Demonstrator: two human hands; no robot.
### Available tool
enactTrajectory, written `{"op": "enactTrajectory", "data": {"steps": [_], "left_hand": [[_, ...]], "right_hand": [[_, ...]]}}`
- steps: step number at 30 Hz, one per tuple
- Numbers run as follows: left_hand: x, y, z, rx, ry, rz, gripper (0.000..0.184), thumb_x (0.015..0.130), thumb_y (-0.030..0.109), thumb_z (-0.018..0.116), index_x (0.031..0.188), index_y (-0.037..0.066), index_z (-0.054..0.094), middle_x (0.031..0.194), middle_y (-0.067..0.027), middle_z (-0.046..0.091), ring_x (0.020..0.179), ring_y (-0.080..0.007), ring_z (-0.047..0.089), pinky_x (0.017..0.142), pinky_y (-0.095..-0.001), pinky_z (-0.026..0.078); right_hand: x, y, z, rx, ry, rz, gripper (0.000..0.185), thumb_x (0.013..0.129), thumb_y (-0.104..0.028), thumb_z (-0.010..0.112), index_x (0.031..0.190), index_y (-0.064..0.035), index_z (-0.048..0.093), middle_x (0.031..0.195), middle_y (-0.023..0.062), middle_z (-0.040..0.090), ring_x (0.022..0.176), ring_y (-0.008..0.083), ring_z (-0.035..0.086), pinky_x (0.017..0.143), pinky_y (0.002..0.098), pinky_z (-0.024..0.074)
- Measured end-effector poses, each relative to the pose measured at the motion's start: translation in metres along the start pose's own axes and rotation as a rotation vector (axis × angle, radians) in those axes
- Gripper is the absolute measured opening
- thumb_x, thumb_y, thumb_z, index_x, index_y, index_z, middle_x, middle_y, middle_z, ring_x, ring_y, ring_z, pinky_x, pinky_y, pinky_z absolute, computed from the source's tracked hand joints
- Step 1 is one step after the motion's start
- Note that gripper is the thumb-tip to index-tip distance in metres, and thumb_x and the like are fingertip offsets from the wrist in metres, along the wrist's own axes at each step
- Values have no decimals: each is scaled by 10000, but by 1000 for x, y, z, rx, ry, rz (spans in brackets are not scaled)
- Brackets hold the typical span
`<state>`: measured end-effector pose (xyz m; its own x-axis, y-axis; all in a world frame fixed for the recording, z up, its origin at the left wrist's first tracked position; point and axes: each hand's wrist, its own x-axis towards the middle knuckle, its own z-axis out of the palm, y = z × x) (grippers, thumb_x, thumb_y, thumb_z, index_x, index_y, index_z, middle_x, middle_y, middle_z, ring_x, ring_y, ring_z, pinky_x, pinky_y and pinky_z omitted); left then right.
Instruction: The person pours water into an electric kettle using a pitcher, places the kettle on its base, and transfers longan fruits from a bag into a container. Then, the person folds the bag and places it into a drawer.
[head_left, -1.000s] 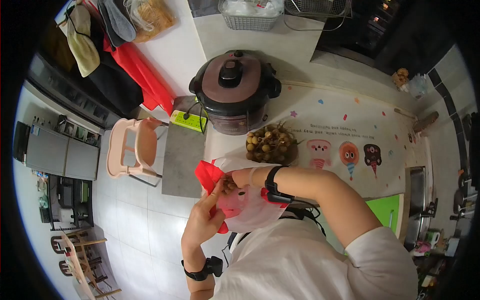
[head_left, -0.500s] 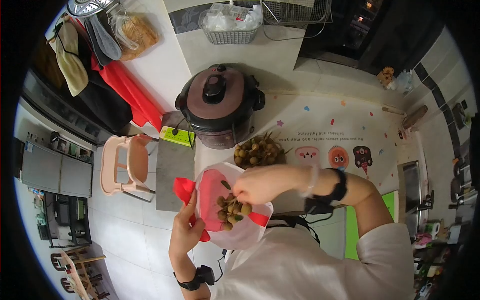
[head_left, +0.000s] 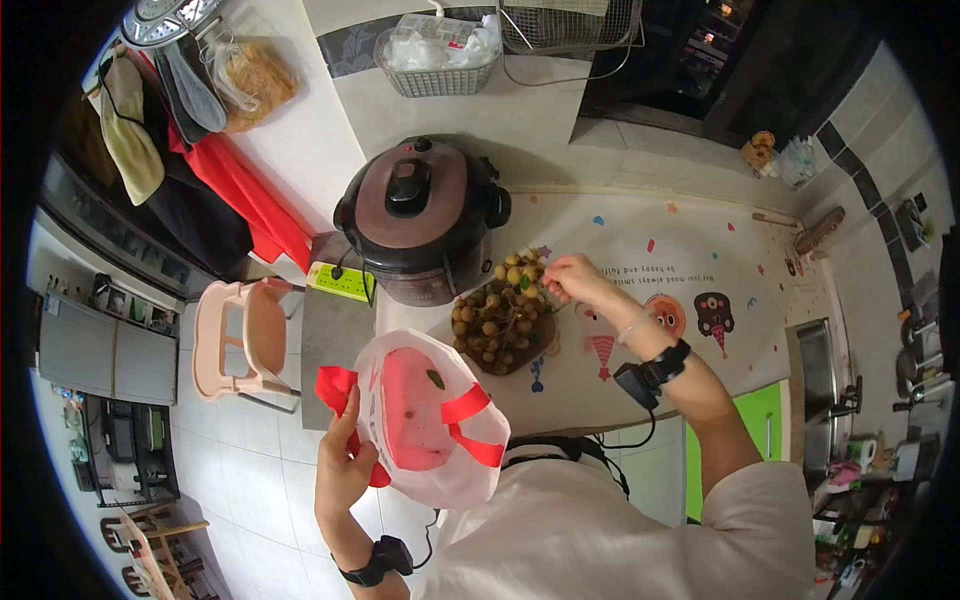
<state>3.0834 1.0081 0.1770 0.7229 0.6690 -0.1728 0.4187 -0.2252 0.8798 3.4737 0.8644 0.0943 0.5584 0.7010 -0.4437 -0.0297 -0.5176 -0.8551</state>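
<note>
My left hand point(head_left: 345, 465) is closed around one red handle point(head_left: 337, 385) of a white and pink bag point(head_left: 462, 485). The bag's mouth faces up, showing a pink-red inside with a small green leaf point(head_left: 436, 379). Its other red handle point(head_left: 468, 425) hangs over the near right side. Past the bag, a pile of brown longans point(head_left: 490, 335) lies on the counter, on something dark whose kind I cannot make out. My right hand point(head_left: 583, 280) pinches the stems of a bunch of longans point(head_left: 518, 272) at the pile's far edge; whether the bunch touches the pile is unclear.
A dark electric pressure cooker point(head_left: 420, 225) stands behind the pile. Left of it lies a green power strip point(head_left: 340, 281) with a plugged-in cable. A pink high chair point(head_left: 245, 335) is on the floor at left. A grey basket point(head_left: 438, 75) sits at the back, a sink point(head_left: 815, 400) at right.
My right hand has lifted the longan bunch out of the bag and carried it away, rightward, to the pile. My left hand still grips the bag's handle. The camera view has shifted slightly.
</note>
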Motion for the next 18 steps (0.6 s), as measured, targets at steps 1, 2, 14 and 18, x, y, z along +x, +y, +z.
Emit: {"op": "enactTrajectory", "data": {"steps": [1,2,14,18], "left_hand": [[0,-2,0,2,-5,-30,746,628,-123,440,1353,47,409,1119,-124,574,933,-164,557,875,-252,409],[-1,-2,1,2,-1,-31,746,628,-123,440,1353,47,409,1119,-124,574,933,-164,557,875,-252,409],[0,8,4,49,5,35,737,636,-115,442,1354,44,404,1087,-166,591,902,-186,586,850,-270,432],[-3,5,0,100,10,41,726,642,-116,458,1351,30,405,1021,-150,598,857,-189,581,816,-264,443]], "right_hand": [[9,15,5,83,-14,86,204,859,-128,497,725,11,563,628,35,532,585,126,506,534,274,436],[14,25,9,82,-18,84,204,859,-128,497,725,11,563,628,35,532,585,126,506,534,274,436],[73,14,16,24,-360,487,157,820,-167,519,713,-51,524,536,-5,431,446,113,402,425,265,357],[101,12,7,-201,-425,462,154,819,-188,512,790,-44,560,521,17,476,435,137,458,440,292,415]]}}
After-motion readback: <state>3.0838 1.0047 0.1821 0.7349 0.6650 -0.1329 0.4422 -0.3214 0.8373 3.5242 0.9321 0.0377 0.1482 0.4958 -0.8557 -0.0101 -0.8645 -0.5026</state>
